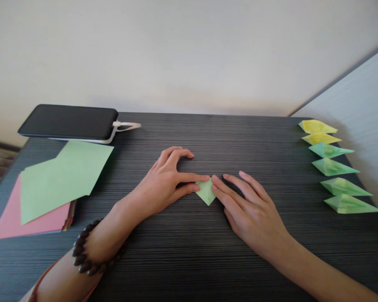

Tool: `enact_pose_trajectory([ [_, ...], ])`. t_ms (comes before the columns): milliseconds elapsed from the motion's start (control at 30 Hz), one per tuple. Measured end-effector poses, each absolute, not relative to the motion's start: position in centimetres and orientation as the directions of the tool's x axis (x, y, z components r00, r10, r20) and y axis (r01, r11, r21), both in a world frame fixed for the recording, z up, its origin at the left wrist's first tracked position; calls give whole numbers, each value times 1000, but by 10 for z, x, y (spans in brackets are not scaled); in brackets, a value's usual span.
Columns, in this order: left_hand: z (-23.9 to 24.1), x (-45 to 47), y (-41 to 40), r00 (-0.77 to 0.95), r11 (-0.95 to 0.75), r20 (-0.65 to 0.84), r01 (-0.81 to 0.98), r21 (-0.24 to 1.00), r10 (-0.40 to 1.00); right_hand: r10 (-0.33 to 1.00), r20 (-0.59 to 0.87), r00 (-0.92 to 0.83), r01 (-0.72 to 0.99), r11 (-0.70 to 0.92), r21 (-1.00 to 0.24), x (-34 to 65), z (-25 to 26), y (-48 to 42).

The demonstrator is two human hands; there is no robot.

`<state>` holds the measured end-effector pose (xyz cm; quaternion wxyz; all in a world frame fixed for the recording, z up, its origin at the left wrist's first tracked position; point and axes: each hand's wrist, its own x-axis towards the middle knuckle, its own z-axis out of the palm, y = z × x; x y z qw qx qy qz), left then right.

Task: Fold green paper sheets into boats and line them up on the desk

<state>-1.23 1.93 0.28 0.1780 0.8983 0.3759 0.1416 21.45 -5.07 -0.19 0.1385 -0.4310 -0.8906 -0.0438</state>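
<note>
A small piece of light green origami paper [207, 193], folded to a diamond shape with one point towards me, lies on the dark table. My left hand [164, 178] has its thumb and index finger closed on the paper's upper left edge, while its other fingers curl away above the table. From the other side, my right hand [250, 209] rests its index and middle fingertips on the paper's right corner. The remaining right fingers are stretched out and spread over the table, and most of that thumb is hidden.
Green paper sheets [63, 176] lie on a pink stack [44, 221] at left. Behind them a black phone [69, 121] rests on a white device with a white cable [127, 125]. Yellow [318, 126] and green folded paper pieces [335, 166] line the table's [176, 268] right edge.
</note>
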Motion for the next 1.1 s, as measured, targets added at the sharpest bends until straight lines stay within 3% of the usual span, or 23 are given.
enact_pose_trajectory([
  [433,-5,-15,18,684,-696,203,593,406,701,773,287,-565,787,610,-95,217,-4,-50],
  [700,1,-14,19,681,-660,125,623,420,722,794,243,-557,811,583,-46,212,-3,-50],
  [800,1,-14,18,675,-652,119,629,423,729,792,253,-556,802,591,-85,215,-4,-48],
  [933,-2,-14,17,678,-675,171,605,423,715,796,329,-508,804,576,-152,221,-5,-47],
  [1100,-2,-14,15,663,-698,259,569,434,702,788,334,-517,811,576,-105,220,-2,-49],
])
